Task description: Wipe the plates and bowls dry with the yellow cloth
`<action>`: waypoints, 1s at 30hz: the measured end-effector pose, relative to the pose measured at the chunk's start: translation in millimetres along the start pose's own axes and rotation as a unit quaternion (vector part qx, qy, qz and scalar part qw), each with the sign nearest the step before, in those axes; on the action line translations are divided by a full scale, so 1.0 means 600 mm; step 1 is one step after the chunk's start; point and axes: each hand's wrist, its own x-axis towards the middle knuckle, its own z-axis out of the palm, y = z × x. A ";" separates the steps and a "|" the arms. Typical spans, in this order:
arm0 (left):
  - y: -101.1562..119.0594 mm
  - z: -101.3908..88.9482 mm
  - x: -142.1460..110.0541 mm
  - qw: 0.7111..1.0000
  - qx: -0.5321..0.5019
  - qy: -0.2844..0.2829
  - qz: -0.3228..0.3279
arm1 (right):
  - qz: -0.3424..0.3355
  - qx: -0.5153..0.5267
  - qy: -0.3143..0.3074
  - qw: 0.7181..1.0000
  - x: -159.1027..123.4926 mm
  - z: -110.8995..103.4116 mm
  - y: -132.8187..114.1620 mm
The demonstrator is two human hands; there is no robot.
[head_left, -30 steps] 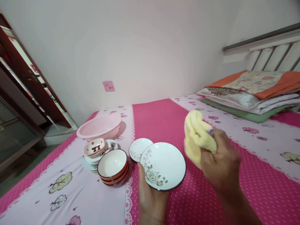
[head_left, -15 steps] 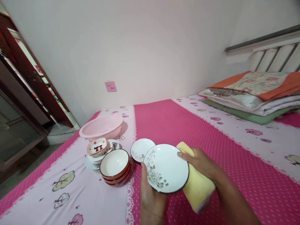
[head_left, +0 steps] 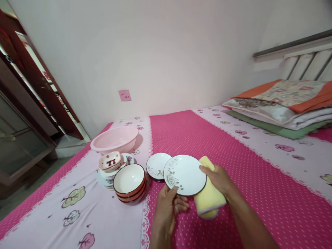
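Observation:
A white plate (head_left: 188,174) with a dark rim and a grey flower pattern is held up between both hands. My left hand (head_left: 169,204) pinches its lower left edge, thumb on top and fingers beneath. At the plate's right side, my right hand (head_left: 216,176) grips the rim with the thumb on top and a folded yellow cloth (head_left: 209,200) in its hold; the cloth hangs down below. Just left of the held plate, similar flowered plates (head_left: 157,165) lie stacked on the bedspread. My right fingers are partly hidden by plate and cloth.
Stacked bowls (head_left: 129,180) with white insides stand left of the plates. Behind them, a small patterned dish (head_left: 110,161) tops a pile of plates (head_left: 103,178). A pink basin (head_left: 115,138) sits farther back by the wall. Folded bedding (head_left: 282,103) lies at the right on the bedspread (head_left: 178,135).
The held plate has tilted flatter. My left hand has shifted from the plate's left side to its lower edge. The yellow cloth has swung left, and the view has moved slightly.

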 end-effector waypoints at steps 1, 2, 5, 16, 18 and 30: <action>-0.001 -0.001 0.002 1.000 -0.006 0.008 0.002 | 0.001 0.001 -0.003 1.000 -0.001 0.004 0.000; -0.002 -0.001 0.003 1.000 -0.013 0.016 0.004 | 0.003 0.001 -0.007 1.000 -0.002 0.007 -0.001; -0.003 -0.002 0.008 0.998 -0.039 0.038 0.010 | 0.009 -0.002 -0.015 1.000 -0.005 0.014 -0.007; 0.007 -0.003 0.029 0.984 -0.089 0.146 0.051 | -0.005 -0.060 0.011 0.998 -0.007 0.002 -0.014; 0.007 -0.006 0.034 0.982 -0.092 0.157 0.052 | -0.009 -0.060 0.005 0.998 -0.008 0.002 -0.015; 0.012 -0.010 0.053 0.973 -0.122 0.186 0.060 | -0.033 -0.069 -0.027 0.997 -0.010 0.006 -0.013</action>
